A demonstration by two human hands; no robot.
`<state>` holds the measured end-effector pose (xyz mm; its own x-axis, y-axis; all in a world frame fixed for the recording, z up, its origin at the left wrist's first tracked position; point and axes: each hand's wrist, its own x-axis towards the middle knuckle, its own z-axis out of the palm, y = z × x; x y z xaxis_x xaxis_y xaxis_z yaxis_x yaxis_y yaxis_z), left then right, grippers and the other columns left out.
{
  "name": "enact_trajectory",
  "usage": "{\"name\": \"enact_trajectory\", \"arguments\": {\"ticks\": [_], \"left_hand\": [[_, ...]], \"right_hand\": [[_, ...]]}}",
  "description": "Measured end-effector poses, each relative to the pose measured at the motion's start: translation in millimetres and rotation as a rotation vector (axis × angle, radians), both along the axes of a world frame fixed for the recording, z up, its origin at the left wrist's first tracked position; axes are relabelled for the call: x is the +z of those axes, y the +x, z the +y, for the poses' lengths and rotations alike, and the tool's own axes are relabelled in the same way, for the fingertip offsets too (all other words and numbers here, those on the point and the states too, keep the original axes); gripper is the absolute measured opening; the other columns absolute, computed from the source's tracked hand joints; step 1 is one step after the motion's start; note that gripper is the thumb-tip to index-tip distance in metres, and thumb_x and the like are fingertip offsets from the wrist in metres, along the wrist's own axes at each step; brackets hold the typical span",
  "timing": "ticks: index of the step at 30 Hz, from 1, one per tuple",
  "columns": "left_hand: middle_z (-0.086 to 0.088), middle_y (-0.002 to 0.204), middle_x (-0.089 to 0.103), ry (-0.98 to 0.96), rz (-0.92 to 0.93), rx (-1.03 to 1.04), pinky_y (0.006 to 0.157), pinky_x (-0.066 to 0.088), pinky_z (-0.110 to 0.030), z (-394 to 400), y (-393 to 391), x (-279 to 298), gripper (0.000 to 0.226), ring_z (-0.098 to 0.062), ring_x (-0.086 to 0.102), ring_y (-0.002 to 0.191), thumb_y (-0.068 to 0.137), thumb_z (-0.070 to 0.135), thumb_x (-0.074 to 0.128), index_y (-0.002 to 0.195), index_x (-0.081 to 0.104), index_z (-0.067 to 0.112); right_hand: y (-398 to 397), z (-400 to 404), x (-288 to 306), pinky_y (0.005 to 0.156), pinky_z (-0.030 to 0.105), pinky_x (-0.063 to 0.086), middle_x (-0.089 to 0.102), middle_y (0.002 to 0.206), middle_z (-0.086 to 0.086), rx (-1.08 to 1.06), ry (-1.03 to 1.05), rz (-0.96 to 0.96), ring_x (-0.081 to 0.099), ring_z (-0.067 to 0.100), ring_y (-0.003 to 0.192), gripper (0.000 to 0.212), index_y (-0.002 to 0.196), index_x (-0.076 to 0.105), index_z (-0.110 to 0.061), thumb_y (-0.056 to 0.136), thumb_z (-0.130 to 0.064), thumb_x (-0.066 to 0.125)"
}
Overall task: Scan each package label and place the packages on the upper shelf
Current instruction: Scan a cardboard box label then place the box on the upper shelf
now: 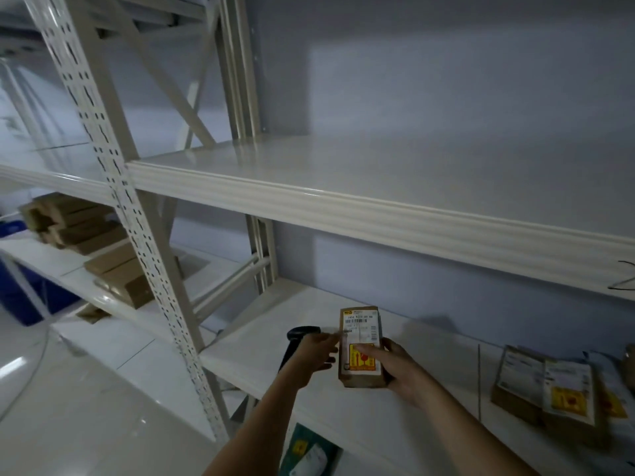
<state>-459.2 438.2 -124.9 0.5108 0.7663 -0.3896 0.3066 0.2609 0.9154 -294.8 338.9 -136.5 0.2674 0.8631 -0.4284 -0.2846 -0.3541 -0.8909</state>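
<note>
**Package held at the lower shelf, scanner beside it**

A pale metal rack fills the view, its perforated upright slanting down the left. The upper shelf runs across the middle, its thick front lip jutting out above the hands. Beneath it, the lower shelf carries a cluster of labelled packages at far right, well apart from the hands. In the neighbouring bay to the left, brown boxes lie stacked behind the upright. At centre, the right hand grips a small brown package from its right side, thumb pressed on the yellow sticker, label facing up, just above the lower shelf. The left hand touches the package's left edge with fingers stretched out. A black scanner shows just behind that hand; whether the hand holds it cannot be told.
</note>
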Motion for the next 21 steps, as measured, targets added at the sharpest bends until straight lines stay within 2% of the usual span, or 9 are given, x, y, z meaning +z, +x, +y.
{"name": "enact_trajectory", "arguments": {"ticks": [2,3,5,7,10,12,14,15,21], "left_hand": [[-0.017,0.092,0.066,0.067,0.120,0.132,0.070,0.051,-0.031,30,-6,-10,0.031,-0.023,0.060,0.074,0.095,0.023,0.061,0.113,0.067,-0.002],[-0.024,0.091,0.066,0.094,0.190,0.176,0.069,0.049,-0.032,44,-11,-15,0.027,-0.025,0.059,0.072,0.093,0.016,0.061,0.108,0.069,-0.004],[-0.028,0.099,0.068,0.119,0.299,0.222,0.077,0.054,-0.036,69,-19,-21,0.019,-0.031,0.066,0.085,0.089,0.010,0.062,0.100,0.072,-0.001],[-0.023,0.101,0.068,0.118,0.351,0.262,0.081,0.056,-0.035,91,-25,-29,0.016,-0.037,0.067,0.096,0.087,0.013,0.065,0.098,0.072,0.003],[-0.018,0.086,0.063,0.085,0.437,0.239,0.067,0.045,-0.032,116,-25,-37,0.010,-0.032,0.063,0.081,0.083,0.015,0.068,0.086,0.063,0.007],[-0.023,0.100,0.064,0.018,0.539,0.152,0.072,0.051,-0.036,128,-22,-47,0.029,-0.032,0.065,0.093,0.082,0.020,0.072,0.101,0.062,0.001],[-0.023,0.122,0.060,-0.021,0.632,0.063,0.093,0.054,-0.041,133,-18,-58,0.055,-0.035,0.061,0.113,0.081,0.028,0.076,0.122,0.054,-0.002],[-0.022,0.128,0.058,-0.018,0.668,0.014,0.100,0.051,-0.042,134,-16,-64,0.059,-0.034,0.059,0.118,0.082,0.030,0.075,0.126,0.052,-0.002],[-0.018,0.138,0.052,0.012,0.714,-0.139,0.104,0.048,-0.039,146,-13,-84,0.069,-0.031,0.054,0.125,0.087,0.029,0.072,0.140,0.040,-0.001]], "right_hand": [[4,25,-8,0.064,0.033,0.061,0.079,0.100,0.007,-0.025,-0.017,-0.013,0.077,0.021,0.089,0.048,0.121,0.063,-0.014,0.078,-0.020,0.084],[7,37,-13,0.067,0.034,0.061,0.079,0.100,0.006,-0.035,-0.025,-0.016,0.077,0.022,0.090,0.048,0.120,0.063,-0.014,0.077,-0.020,0.085],[11,55,-21,0.070,0.036,0.061,0.079,0.099,0.005,-0.048,-0.043,-0.029,0.077,0.022,0.090,0.047,0.117,0.063,-0.015,0.076,-0.019,0.086],[16,72,-29,0.068,0.033,0.061,0.080,0.097,0.002,-0.047,-0.056,-0.055,0.077,0.020,0.087,0.044,0.113,0.062,-0.018,0.076,-0.019,0.086],[23,95,-40,0.082,0.041,0.062,0.077,0.106,0.003,-0.041,-0.063,-0.097,0.076,0.022,0.092,0.046,0.114,0.061,-0.020,0.077,-0.019,0.086],[24,104,-47,0.088,0.046,0.060,0.076,0.108,0.002,-0.040,-0.069,-0.120,0.075,0.022,0.096,0.043,0.111,0.060,-0.024,0.078,-0.020,0.086],[23,108,-52,0.085,0.043,0.061,0.075,0.107,-0.001,-0.041,-0.086,-0.138,0.076,0.020,0.094,0.041,0.108,0.059,-0.028,0.078,-0.021,0.086],[22,109,-55,0.084,0.042,0.062,0.075,0.107,-0.001,-0.045,-0.095,-0.146,0.076,0.020,0.094,0.040,0.107,0.059,-0.028,0.078,-0.021,0.086],[14,117,-54,0.074,0.031,0.061,0.078,0.102,-0.001,-0.096,-0.069,-0.180,0.077,0.016,0.090,0.026,0.105,0.068,-0.027,0.084,-0.017,0.080]]}}
